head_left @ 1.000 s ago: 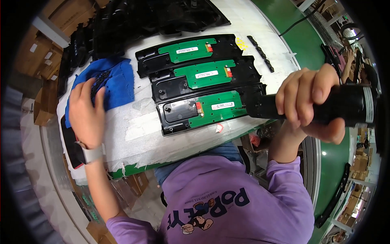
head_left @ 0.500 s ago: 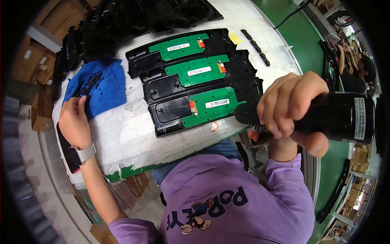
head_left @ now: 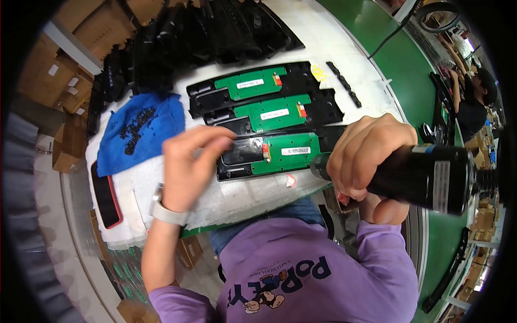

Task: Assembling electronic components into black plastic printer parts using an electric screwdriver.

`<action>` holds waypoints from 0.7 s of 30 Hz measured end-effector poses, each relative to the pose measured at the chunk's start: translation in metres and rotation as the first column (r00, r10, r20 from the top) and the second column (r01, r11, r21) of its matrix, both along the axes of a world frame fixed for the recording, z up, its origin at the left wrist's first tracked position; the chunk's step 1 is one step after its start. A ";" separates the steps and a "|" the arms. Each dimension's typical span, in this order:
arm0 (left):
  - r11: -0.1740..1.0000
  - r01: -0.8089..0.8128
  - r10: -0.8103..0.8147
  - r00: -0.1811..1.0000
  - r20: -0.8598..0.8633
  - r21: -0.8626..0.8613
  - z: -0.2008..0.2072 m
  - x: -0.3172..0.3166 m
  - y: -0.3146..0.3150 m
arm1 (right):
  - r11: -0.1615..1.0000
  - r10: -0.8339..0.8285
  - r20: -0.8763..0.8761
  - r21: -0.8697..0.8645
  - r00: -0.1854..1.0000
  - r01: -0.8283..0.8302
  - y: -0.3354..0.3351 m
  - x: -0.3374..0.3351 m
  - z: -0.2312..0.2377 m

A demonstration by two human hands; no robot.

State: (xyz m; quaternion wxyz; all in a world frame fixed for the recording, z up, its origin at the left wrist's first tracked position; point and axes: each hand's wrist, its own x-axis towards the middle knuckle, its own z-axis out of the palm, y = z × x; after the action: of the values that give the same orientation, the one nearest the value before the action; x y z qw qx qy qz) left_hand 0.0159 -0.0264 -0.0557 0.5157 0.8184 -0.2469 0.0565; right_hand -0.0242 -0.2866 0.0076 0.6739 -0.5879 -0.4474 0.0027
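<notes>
My right hand (head_left: 369,159) is wrapped round a black electric screwdriver (head_left: 425,175), its front end over the right side of the nearest black panel. My left hand (head_left: 188,164), slightly blurred, hangs at that panel's left end with thumb and forefinger together; whatever they pinch is too small to make out. Three black plastic panels lie in a row, each with a green circuit board: the nearest board (head_left: 301,157), the middle board (head_left: 256,117) and the far board (head_left: 237,81). Left of them a blue cloth (head_left: 169,116) bears a heap of tiny black screws (head_left: 139,129).
A phone with a red edge (head_left: 106,194) lies at the table's left edge. Black plastic parts (head_left: 204,37) are piled at the back. Yellow dots (head_left: 319,74) and a dark strip (head_left: 343,84) lie far right. Another person (head_left: 474,99) works beyond the green floor.
My left hand has left the screws on the blue cloth and moved right to the nearest panel. The screwdriver stays in my right hand, now tilted slightly differently. The view has shifted a little.
</notes>
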 end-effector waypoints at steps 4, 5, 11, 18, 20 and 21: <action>0.992 0.069 -0.079 0.992 -0.097 -0.105 0.017 -0.019 -0.025 | 0.922 0.214 -0.051 0.340 0.976 -0.184 -0.008 0.009 -0.009; 0.971 0.101 -0.139 0.976 -0.169 -0.215 0.014 -0.021 -0.027 | 0.896 0.217 -0.001 0.397 0.976 -0.198 -0.010 0.012 -0.009; 0.890 0.078 -0.317 0.814 -0.486 -0.450 0.022 -0.033 -0.038 | 0.742 0.141 0.032 0.658 0.990 -0.127 -0.012 0.016 -0.012; 0.895 0.160 -0.367 0.795 -0.484 -0.416 0.014 -0.031 -0.034 | 0.722 0.078 -0.025 0.691 0.997 -0.039 -0.010 0.013 -0.020; 0.912 0.165 -0.347 0.798 -0.493 -0.376 0.014 -0.033 -0.035 | 0.718 0.093 -0.034 0.695 0.995 -0.043 -0.008 0.012 -0.022; 0.912 0.166 -0.347 0.798 -0.493 -0.374 0.014 -0.033 -0.035 | 0.717 0.107 -0.044 0.696 0.993 -0.047 -0.007 0.012 -0.023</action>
State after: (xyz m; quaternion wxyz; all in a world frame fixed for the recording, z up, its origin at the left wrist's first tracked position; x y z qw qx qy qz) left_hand -0.0172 -0.0618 -0.0418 0.6899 0.6660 -0.1864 -0.2138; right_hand -0.0125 -0.2937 -0.0149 0.8617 -0.2733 -0.4123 -0.1131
